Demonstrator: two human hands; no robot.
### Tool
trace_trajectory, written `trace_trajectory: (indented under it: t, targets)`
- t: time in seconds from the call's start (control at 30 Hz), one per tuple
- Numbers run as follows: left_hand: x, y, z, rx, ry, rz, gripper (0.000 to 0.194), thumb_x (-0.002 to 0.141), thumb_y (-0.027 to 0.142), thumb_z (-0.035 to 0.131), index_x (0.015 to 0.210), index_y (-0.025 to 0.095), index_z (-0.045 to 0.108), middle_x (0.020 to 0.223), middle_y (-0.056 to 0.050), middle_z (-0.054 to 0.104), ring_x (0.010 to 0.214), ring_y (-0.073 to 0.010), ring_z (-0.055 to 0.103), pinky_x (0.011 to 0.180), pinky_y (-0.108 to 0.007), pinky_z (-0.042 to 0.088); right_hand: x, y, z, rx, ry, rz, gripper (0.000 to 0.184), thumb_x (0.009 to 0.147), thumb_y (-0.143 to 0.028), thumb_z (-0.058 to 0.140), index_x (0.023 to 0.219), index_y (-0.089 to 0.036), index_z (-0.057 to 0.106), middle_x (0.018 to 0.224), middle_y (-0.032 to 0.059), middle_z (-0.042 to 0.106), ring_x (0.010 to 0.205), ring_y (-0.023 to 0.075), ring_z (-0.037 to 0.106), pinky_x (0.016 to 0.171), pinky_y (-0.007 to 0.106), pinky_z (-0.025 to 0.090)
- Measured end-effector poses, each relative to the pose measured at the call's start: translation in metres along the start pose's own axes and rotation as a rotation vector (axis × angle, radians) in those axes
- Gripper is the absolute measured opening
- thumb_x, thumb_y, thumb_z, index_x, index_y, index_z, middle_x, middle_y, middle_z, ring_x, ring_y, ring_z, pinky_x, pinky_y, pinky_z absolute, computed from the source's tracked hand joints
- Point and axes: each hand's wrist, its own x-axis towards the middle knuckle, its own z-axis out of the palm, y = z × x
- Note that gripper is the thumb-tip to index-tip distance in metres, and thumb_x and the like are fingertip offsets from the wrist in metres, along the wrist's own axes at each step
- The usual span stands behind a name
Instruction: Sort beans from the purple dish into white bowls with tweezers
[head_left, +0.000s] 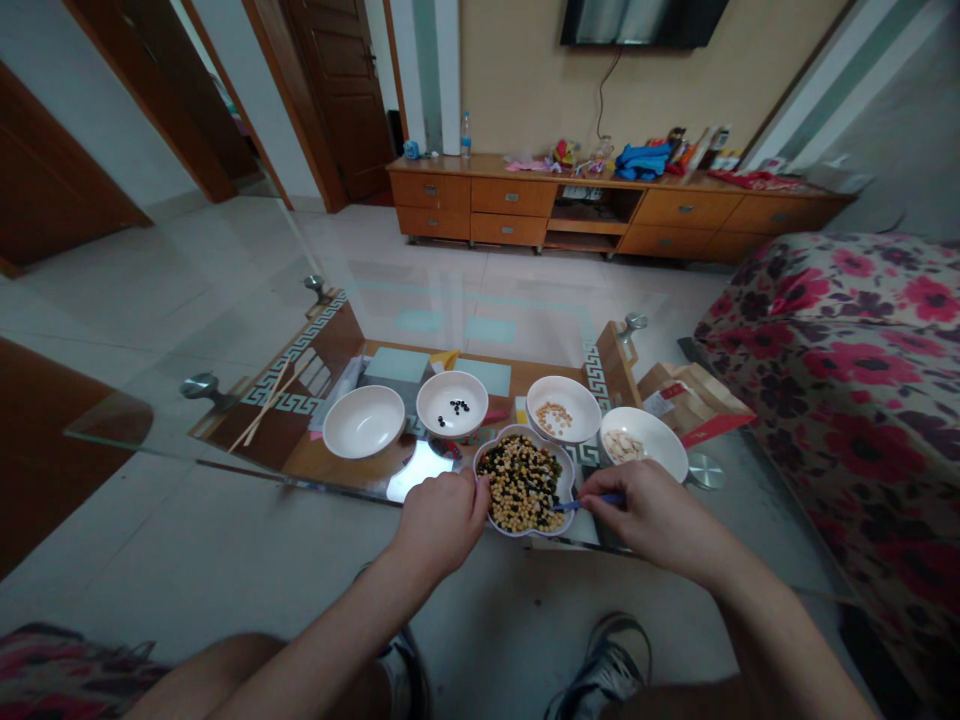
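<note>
At the front edge of the glass table is a scalloped bowl point(481, 462) filled with mixed yellow and dark beans point(521, 480). My left hand point(444, 520) is closed on its left rim. Between the fingertips of my right hand point(637, 505) is the handle of a purple-blue spoon point(592, 502), its tip down among the beans. Behind stand white bowls: one with a few black beans point(452, 412), one with yellowish beans point(555, 418), and one with pale flat seeds point(624, 446) near my right hand. A bare white bowl point(365, 422) sits at the left.
Chopsticks point(264, 408) lie on the glass at the left. A brown paper bag point(694, 405) is at the right, by a flower-patterned sofa point(862, 300). Metal table fittings point(204, 386) stick up from the glass. A wooden cabinet point(510, 200) lines the far wall.
</note>
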Motion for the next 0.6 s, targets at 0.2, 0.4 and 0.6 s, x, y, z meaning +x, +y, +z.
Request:
trace_trajectory:
  t: [0.2,0.4,0.6]
  targets:
    - [-0.001,0.001,-0.002,-0.002,-0.009,-0.013,0.054,0.105,0.043,0.025,0.101,0.016,0.071,0.093,-0.014,0.077,0.086,-0.0298,0.074,0.074,-0.04,0.055,0.0,-0.002,-0.001,-0.009,0.004,0.0,0.028,0.091,-0.029,0.055,0.085,-0.022,0.081,0.075,0.0025,0.076,0.064,0.0167,0.061,0.059,0.028,0.038]
    - [-0.001,0.0,-0.002,-0.004,-0.025,-0.008,0.055,0.105,0.043,0.023,0.104,0.016,0.071,0.096,-0.014,0.077,0.088,-0.0289,0.074,0.076,-0.039,0.054,-0.002,-0.002,-0.003,0.008,0.042,-0.038,0.03,0.093,-0.029,0.052,0.09,-0.021,0.081,0.074,0.0019,0.075,0.062,0.0164,0.061,0.057,0.028,0.038]
    - [-0.001,0.0,-0.002,0.004,-0.013,-0.003,0.054,0.105,0.043,0.023,0.102,0.016,0.071,0.094,-0.014,0.077,0.086,-0.0299,0.074,0.074,-0.04,0.054,-0.005,0.008,-0.013,0.045,0.208,-0.036,0.031,0.092,-0.036,0.054,0.091,-0.023,0.082,0.078,0.0035,0.079,0.065,0.019,0.066,0.059,0.029,0.045]
